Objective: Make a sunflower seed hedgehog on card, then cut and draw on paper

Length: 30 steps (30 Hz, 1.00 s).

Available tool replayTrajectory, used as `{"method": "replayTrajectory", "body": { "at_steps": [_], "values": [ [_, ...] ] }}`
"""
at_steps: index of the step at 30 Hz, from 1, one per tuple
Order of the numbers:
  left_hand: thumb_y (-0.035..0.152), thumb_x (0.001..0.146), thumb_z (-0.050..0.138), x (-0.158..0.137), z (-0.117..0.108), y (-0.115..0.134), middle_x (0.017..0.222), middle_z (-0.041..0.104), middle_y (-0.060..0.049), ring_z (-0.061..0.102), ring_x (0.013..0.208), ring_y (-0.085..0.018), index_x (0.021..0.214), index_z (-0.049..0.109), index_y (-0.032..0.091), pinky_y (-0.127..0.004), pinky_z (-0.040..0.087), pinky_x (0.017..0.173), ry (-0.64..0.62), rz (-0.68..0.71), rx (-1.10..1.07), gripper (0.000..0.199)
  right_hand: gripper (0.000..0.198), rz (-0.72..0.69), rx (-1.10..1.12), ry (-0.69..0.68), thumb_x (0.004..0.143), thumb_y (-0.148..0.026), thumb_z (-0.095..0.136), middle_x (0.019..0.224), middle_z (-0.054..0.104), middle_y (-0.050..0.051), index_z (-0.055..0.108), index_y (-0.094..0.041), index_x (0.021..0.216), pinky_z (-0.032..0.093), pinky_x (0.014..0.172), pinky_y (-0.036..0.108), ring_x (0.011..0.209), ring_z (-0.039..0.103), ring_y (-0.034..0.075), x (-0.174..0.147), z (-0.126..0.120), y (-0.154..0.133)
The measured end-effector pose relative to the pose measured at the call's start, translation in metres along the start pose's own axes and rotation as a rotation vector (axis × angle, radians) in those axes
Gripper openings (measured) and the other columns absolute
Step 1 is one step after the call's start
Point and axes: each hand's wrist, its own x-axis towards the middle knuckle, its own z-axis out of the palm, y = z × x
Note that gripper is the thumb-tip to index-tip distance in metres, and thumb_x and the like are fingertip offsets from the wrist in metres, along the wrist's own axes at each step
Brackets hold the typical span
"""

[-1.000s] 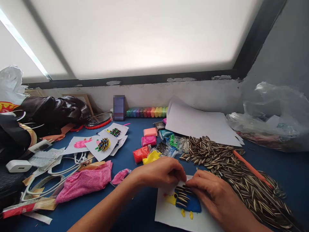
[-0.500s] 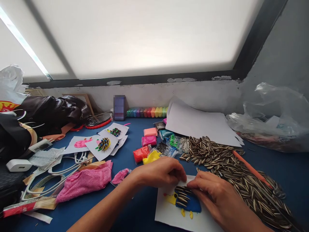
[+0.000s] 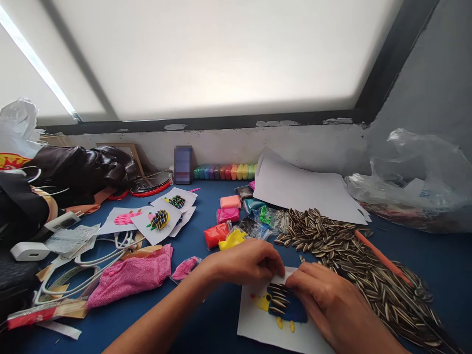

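Left fingers [image 3: 276, 261] bunched over paper [image 3: 254, 325], right fingers [image 3: 299, 279] together at blue clay [image 3: 294, 313], grips hidden

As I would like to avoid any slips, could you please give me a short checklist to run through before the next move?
1. Paper under the blue clay: ok, it extends past the clay's lower edge.
2. Right hand at the clay: ok, beside its upper right part.
3. Seed held in the right hand: cannot tell, its grip is hidden.
4. Left hand holding something: cannot tell, its fingers are curled with their tips hidden.
5. Clay covered all over with set seeds: not ok, its lower right part is bare.
6. Loose seeds nearby: ok, heaped beyond the right hand.
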Motion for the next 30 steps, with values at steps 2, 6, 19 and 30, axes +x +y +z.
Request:
{"method": "replayTrajectory", "body": {
  "at_steps": [2,6,19,30],
  "values": [
    [0.000,0.069,0.052,0.0004,0.0001,-0.0015,0.086,0.067,-0.002,0.060,0.075,-0.011,0.096,0.072,0.014,-0.017,0.044,0.065,-0.006,0.002,0.000,0.036,0.027,-0.002,-0.005,-0.002,0.095,-0.013,0.041,0.082,0.063,0.002,0.064,-0.025,0.088,0.047,0.064,0.028,0.076,0.061,0.018,0.0004,0.0001,-0.0006],
    [0.000,0.069,0.052,0.0011,0.0003,-0.0035,0.084,0.067,-0.001,0.060,0.074,-0.010,0.096,0.072,0.014,-0.017,0.043,0.065,-0.007,0.015,0.008,0.036,0.027,-0.005,-0.019,0.000,0.094,-0.012,0.042,0.081,0.063,0.002,0.064,-0.025,0.085,0.046,0.064,0.027,0.076,0.061,0.017,0.0014,0.0001,-0.0012],
    [0.001,0.068,0.051,0.0007,0.0005,-0.0007,0.084,0.067,-0.002,0.058,0.073,-0.011,0.096,0.073,0.014,-0.018,0.042,0.064,0.000,0.000,0.027,0.038,0.030,-0.028,-0.003,0.024,0.091,-0.010,0.043,0.076,0.063,0.002,0.067,-0.025,0.082,0.046,0.060,0.024,0.070,0.060,0.016,0.0043,-0.0009,-0.0033],
    [0.000,0.070,0.051,0.0010,0.0008,-0.0015,0.084,0.066,-0.002,0.058,0.075,-0.012,0.096,0.073,0.014,-0.017,0.043,0.064,0.001,0.014,0.045,0.037,0.028,-0.021,0.009,0.032,0.089,-0.008,0.046,0.077,0.064,0.001,0.068,-0.026,0.082,0.046,0.061,0.024,0.072,0.061,0.016,0.0033,-0.0028,-0.0027]
  ]
}}
